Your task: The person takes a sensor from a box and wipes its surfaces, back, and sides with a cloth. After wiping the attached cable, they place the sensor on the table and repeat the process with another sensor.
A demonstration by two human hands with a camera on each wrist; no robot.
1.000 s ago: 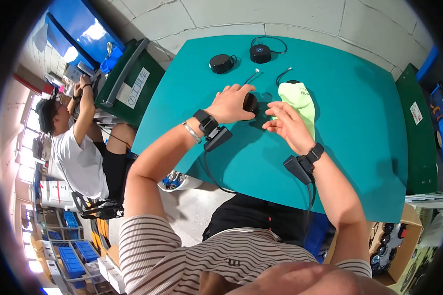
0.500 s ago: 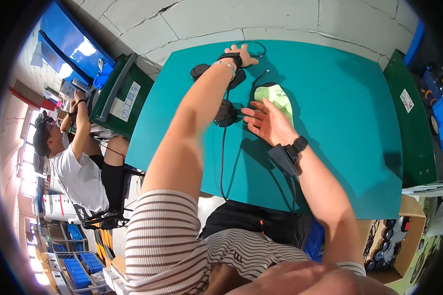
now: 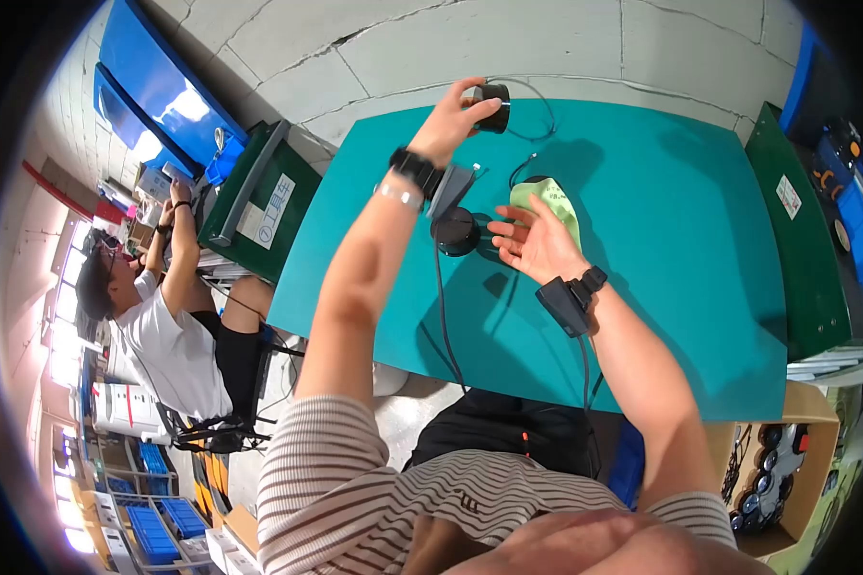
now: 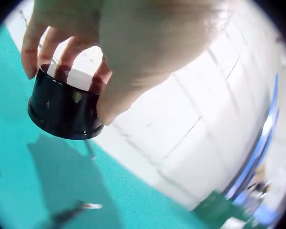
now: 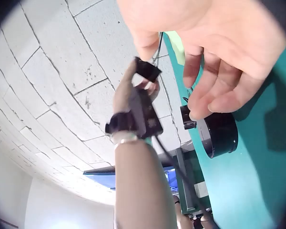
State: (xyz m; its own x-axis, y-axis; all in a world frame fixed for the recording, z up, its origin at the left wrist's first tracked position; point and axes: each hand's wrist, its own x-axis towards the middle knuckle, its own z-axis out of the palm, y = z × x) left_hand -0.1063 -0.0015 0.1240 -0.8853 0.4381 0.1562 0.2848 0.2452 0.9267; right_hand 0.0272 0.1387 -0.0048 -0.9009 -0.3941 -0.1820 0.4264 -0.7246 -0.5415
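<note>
At the table's far edge the left hand (image 3: 451, 125) grips a round black device (image 3: 492, 107) with a thin cable, held up off the surface. The left wrist view shows the thumb and fingers around the rim of this black device (image 4: 64, 105). A second round black device (image 3: 456, 232) lies on the green table near the middle. Just right of it hovers the right hand (image 3: 542, 240), palm turned inward and fingers relaxed, holding nothing. Partly behind that hand lies a light-green cloth piece (image 3: 558, 203), with something dark at its top end.
A green cabinet (image 3: 249, 192) stands left of the table (image 3: 662, 249), with a seated person (image 3: 173, 335) beyond it. Past the far edge rises a block wall (image 3: 547, 43). An open cardboard box (image 3: 810, 479) with several black round items is at lower right.
The left hand let go of the device near the middle, reached to the far edge and picked up another one. The right hand stays near the green cloth, slightly shifted.
</note>
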